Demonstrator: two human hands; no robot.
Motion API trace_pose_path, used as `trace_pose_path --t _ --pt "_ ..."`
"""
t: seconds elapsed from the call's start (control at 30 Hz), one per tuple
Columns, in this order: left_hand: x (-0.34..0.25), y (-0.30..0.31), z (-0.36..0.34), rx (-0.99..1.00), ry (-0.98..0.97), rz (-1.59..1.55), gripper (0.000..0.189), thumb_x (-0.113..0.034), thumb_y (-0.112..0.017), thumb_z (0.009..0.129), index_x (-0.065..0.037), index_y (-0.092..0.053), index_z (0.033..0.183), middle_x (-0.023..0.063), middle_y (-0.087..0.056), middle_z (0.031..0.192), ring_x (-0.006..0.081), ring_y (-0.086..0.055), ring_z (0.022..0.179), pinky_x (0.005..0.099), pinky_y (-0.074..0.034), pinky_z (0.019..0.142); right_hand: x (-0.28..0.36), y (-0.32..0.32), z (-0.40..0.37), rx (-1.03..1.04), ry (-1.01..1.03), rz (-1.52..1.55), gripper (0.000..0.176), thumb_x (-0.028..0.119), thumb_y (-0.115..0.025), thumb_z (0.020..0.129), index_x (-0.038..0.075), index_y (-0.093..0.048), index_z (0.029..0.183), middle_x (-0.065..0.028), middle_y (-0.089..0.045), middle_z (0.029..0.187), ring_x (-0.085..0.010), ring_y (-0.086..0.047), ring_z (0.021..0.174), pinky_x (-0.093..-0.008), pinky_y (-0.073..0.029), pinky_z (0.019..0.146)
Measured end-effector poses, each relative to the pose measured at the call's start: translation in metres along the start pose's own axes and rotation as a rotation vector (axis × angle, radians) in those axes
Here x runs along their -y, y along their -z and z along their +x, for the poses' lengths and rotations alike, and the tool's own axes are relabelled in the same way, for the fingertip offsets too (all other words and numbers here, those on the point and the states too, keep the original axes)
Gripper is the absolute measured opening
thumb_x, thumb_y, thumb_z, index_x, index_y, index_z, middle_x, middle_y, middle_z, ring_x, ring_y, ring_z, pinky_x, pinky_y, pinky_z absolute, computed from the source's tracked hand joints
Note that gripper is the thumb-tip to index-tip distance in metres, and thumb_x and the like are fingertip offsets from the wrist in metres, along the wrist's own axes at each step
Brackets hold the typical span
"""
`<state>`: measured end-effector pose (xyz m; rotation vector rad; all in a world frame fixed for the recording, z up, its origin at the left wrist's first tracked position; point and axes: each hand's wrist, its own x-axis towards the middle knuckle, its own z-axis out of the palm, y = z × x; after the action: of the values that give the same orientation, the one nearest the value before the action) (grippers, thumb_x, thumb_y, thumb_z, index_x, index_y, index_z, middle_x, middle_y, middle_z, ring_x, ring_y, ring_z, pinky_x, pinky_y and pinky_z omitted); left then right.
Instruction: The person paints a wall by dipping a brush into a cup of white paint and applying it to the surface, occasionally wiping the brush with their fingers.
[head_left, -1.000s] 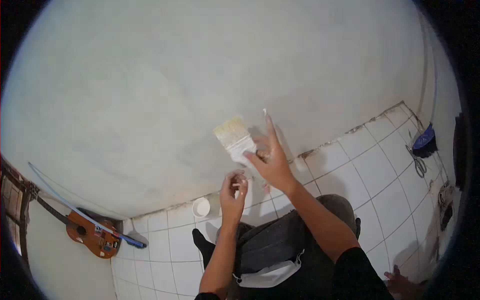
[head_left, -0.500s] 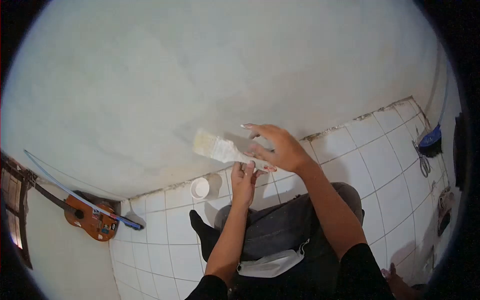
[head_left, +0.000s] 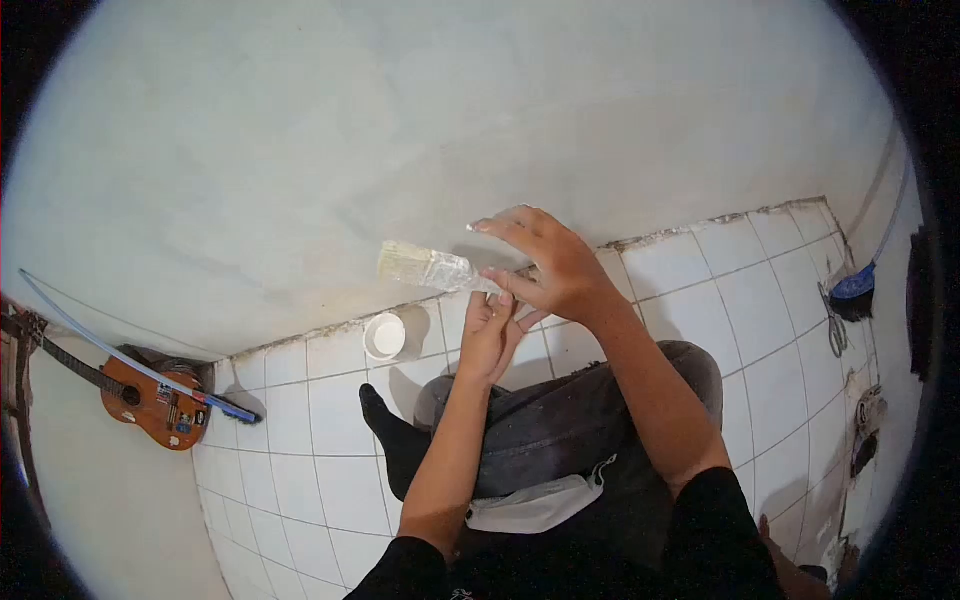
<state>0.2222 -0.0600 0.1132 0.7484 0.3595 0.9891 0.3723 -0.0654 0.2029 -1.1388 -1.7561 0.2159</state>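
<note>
Low before the pale wall (head_left: pixel 400 130), the right hand (head_left: pixel 555 265) holds a paintbrush (head_left: pixel 425 265) level, its grip closed on the handle between thumb and lower fingers while the forefinger stretches out above. The pale bristles (head_left: pixel 398 258) stick out to the left of the grip, close to the wall just above the line where it meets the tiled floor (head_left: pixel 320 470). Directly under the grip, the left hand (head_left: pixel 492 335) reaches up with its fingertips against the handle's end and the right hand's fingers. Whether it actually clasps the handle cannot be told.

Below and to the left of the grip a small white cup (head_left: pixel 384 336) stands on the tiles beside the wall. Well off to the left a small guitar (head_left: pixel 150 405) lies on the floor. Beneath the grip, a white face mask (head_left: pixel 540 505) lies on the person's lap. Far to the right of the grip are scissors (head_left: pixel 833 325) and a blue brush (head_left: pixel 850 288).
</note>
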Motion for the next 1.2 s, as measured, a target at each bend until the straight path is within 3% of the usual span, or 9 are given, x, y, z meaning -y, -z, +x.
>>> trace_pose_path --t 0.07,0.2,0.37,0.43,0.53,0.67,0.97,1.13,1.2 --pt "-0.001 0.001 -0.001 0.030 -0.001 0.009 0.033 -0.011 -0.049 0.100 -0.007 -0.038 0.130 0.0123 -0.050 0.130 0.0253 -0.049 0.124 0.0546 -0.043 0.103 0.000 -0.001 0.000 -0.001 0.058 -0.068 0.044 0.018 -0.076 0.075 0.011 -0.065 0.116 -0.0116 -0.061 0.108 -0.0285 -0.060 0.095 -0.0376 -0.051 0.081" --pt "0.004 0.008 -0.004 0.028 -0.004 0.069 0.031 -0.008 -0.050 0.099 -0.006 -0.041 0.129 0.0119 -0.049 0.132 0.0252 -0.050 0.124 0.0475 -0.043 0.104 0.007 -0.001 0.001 -0.048 0.207 -0.087 0.039 0.023 -0.076 0.074 0.012 -0.066 0.110 -0.0077 -0.060 0.105 -0.0240 -0.060 0.092 -0.0355 -0.054 0.073" --pt "0.012 0.016 -0.006 0.044 -0.008 0.137 0.032 -0.006 -0.049 0.099 -0.006 -0.041 0.129 0.0102 -0.049 0.132 0.0233 -0.052 0.121 0.0433 -0.044 0.104 0.011 -0.003 0.000 -0.060 0.262 -0.147 0.036 0.021 -0.076 0.072 0.012 -0.068 0.106 -0.0080 -0.061 0.104 -0.0246 -0.061 0.092 -0.0362 -0.054 0.075" --pt "0.011 0.011 -0.006 -0.057 -0.026 0.205 0.031 -0.008 -0.049 0.099 -0.005 -0.041 0.129 0.0104 -0.050 0.130 0.0226 -0.054 0.118 0.0420 -0.046 0.101 0.012 -0.004 0.000 -0.076 0.279 -0.187 0.036 0.019 -0.077 0.070 0.012 -0.070 0.105 -0.0088 -0.062 0.105 -0.0253 -0.062 0.091 -0.0365 -0.054 0.076" --pt "0.007 0.003 -0.005 -0.166 -0.075 0.346 0.031 -0.013 -0.050 0.100 -0.002 -0.042 0.127 0.0123 -0.052 0.125 0.0221 -0.055 0.114 0.0392 -0.049 0.096 0.007 -0.005 -0.001 -0.072 0.298 -0.233 0.031 0.024 -0.073 0.076 0.013 -0.068 0.105 -0.0077 -0.061 0.105 -0.0256 -0.061 0.097 -0.0360 -0.056 0.076" --pt "0.002 0.000 -0.002 -0.174 -0.146 0.567 0.034 -0.018 -0.054 0.099 -0.002 -0.042 0.127 0.0114 -0.053 0.123 0.0214 -0.056 0.111 0.0404 -0.052 0.090 -0.005 -0.004 -0.001 -0.146 0.300 -0.273 0.031 0.025 -0.073 0.075 0.014 -0.070 0.103 -0.0080 -0.062 0.109 -0.0276 -0.061 0.099 -0.0368 -0.056 0.075" --pt "0.001 0.002 -0.002 -0.135 -0.181 0.646 0.024 -0.018 -0.051 0.100 0.002 -0.046 0.111 0.0138 -0.055 0.107 0.0218 -0.062 0.093 0.0380 -0.057 0.079 -0.012 -0.001 -0.002 -0.157 0.313 -0.288 0.029 0.024 -0.073 0.073 0.015 -0.071 0.100 -0.0074 -0.062 0.113 -0.0269 -0.061 0.100 -0.0380 -0.055 0.080" --pt "-0.001 0.000 -0.002 -0.137 -0.183 0.628 0.032 -0.020 -0.051 0.100 0.001 -0.044 0.122 0.0142 -0.054 0.116 0.0223 -0.060 0.100 0.0369 -0.056 0.081 -0.008 -0.002 -0.006 -0.197 0.401 -0.305 0.026 0.021 -0.074 0.071 0.015 -0.072 0.097 -0.0078 -0.061 0.114 -0.0250 -0.061 0.098 -0.0367 -0.055 0.079" --pt "0.000 0.001 -0.001 -0.132 -0.188 0.603 0.036 -0.021 -0.051 0.100 0.000 -0.042 0.128 0.0141 -0.053 0.120 0.0226 -0.059 0.104 0.0371 -0.055 0.082 0.002 -0.005 -0.004 -0.235 0.284 -0.063 0.028 0.018 -0.077 0.069 0.014 -0.071 0.096 -0.0079 -0.059 0.113 -0.0228 -0.060 0.094 -0.0341 -0.054 0.073"
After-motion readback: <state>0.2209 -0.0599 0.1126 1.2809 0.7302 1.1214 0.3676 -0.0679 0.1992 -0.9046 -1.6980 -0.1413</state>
